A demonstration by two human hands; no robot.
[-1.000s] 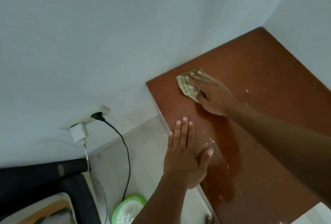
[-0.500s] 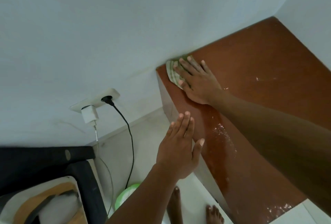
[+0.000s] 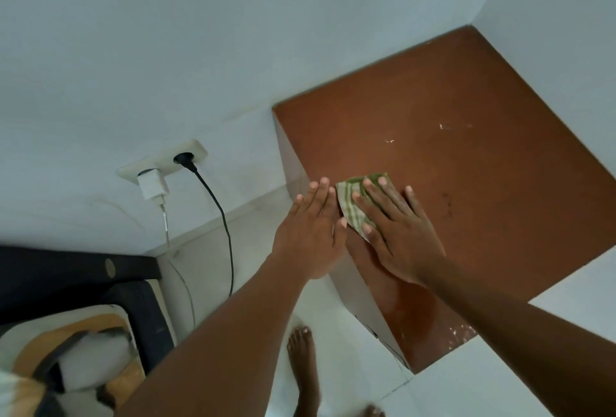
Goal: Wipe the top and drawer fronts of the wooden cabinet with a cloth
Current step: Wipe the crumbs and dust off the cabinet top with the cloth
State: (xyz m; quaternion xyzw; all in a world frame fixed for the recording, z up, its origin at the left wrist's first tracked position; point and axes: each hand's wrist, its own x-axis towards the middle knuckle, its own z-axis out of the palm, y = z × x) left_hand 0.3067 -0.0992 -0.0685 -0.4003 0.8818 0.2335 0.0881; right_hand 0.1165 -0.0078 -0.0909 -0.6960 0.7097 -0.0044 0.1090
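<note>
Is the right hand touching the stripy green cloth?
Touching. The head view shows the right hand lying flat on the cloth, its straight fingers pressing it onto the cabinet top.

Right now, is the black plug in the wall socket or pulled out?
Plugged in: the black plug sits in the white wall socket, its cable hanging down toward the floor.

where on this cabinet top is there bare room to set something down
The broad stretch of cabinet top from the right hand back to the wall corner is bare, save small white specks. The left edge is crowded: the left hand and the right hand pressing the cloth. The near end looks wet.
</note>
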